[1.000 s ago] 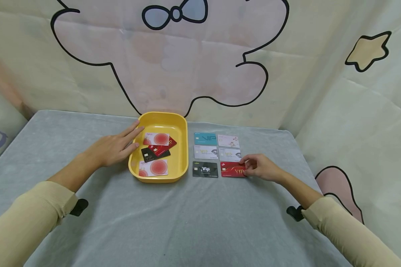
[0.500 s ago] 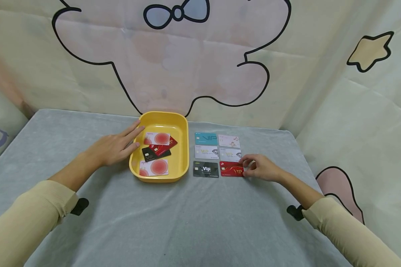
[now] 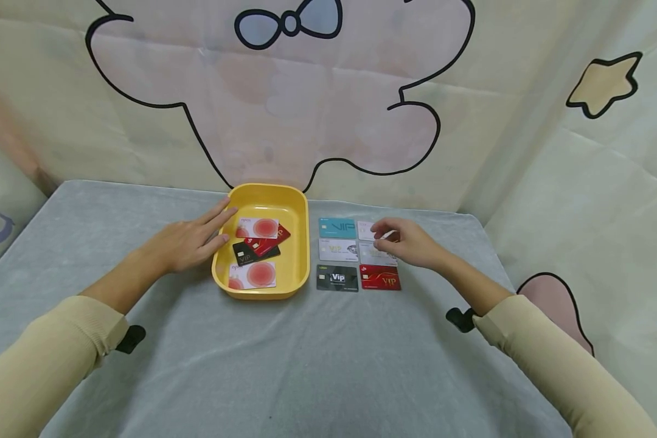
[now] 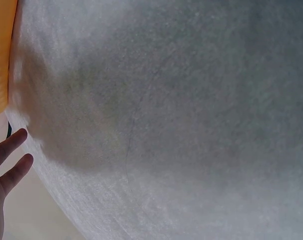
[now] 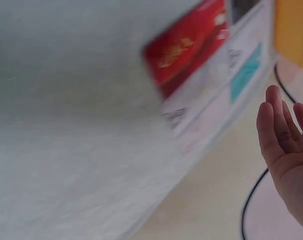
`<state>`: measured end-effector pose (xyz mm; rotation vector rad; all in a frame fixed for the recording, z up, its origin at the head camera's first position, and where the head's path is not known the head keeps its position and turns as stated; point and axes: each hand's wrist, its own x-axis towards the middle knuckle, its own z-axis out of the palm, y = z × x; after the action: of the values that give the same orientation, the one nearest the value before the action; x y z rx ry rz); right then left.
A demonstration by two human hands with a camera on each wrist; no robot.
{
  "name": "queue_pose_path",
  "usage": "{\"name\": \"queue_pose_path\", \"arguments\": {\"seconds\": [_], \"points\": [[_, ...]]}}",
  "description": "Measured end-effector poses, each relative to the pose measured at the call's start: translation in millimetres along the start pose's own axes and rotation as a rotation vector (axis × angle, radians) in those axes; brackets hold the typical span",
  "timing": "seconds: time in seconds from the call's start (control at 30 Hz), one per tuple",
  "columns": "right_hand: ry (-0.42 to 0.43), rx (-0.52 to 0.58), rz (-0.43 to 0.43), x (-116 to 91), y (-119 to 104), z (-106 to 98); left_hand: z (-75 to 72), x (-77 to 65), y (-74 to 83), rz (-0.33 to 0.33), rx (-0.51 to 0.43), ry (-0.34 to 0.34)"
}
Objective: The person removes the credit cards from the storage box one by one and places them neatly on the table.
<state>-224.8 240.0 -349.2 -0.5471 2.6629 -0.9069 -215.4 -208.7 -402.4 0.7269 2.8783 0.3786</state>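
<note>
My left hand [image 3: 188, 243] rests on the left rim of a yellow tray [image 3: 297, 243], its fingers spread and fairly straight. Several cards lie in the tray: two white ones with red circles, a red card [image 3: 263, 244] and a black one [image 3: 243, 254] partly overlapped. Beside the tray are two columns of cards. Over the right column is my right hand [image 3: 407, 241], fingers loosely bent and holding nothing visible; it partly hides a pale pink card [image 3: 364, 230] and a white card [image 3: 380, 254]. A red VIP card [image 3: 379, 277] lies just below it.
A teal card [image 3: 336, 227], a white card [image 3: 336, 250] and a black Vip card [image 3: 336, 278] form the left column. Grey cloth [image 3: 306, 365] covers the table. A printed curtain [image 3: 350, 121] hangs right behind the table's back edge.
My right hand has left the red VIP card and moved up and slightly left over the upper cards. That red card shifted slightly left earlier. My left hand stays on the tray.
</note>
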Motion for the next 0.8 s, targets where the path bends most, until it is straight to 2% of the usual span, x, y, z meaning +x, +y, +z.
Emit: {"name": "queue_pose_path", "arguments": {"seconds": [0.2, 0.43, 0.67, 0.8], "points": [[-0.001, 0.103, -0.045, 19.2, -33.6, 2.1, -0.1, 0.5, -1.2, 0.007, 0.006, 0.009], [-0.050, 0.215, -0.102, 36.5, -69.2, 17.7, 1.8, 0.4, -2.7, 0.015, 0.003, 0.005], [-0.079, 0.240, -0.162, 53.7, -87.9, 35.3, 2.0, 1.1, -3.3, 0.020, -0.004, 0.012], [-0.096, 0.232, -0.141, 63.4, -94.4, 43.5, 2.5, 1.3, -3.7, 0.021, -0.001, 0.014]]}}
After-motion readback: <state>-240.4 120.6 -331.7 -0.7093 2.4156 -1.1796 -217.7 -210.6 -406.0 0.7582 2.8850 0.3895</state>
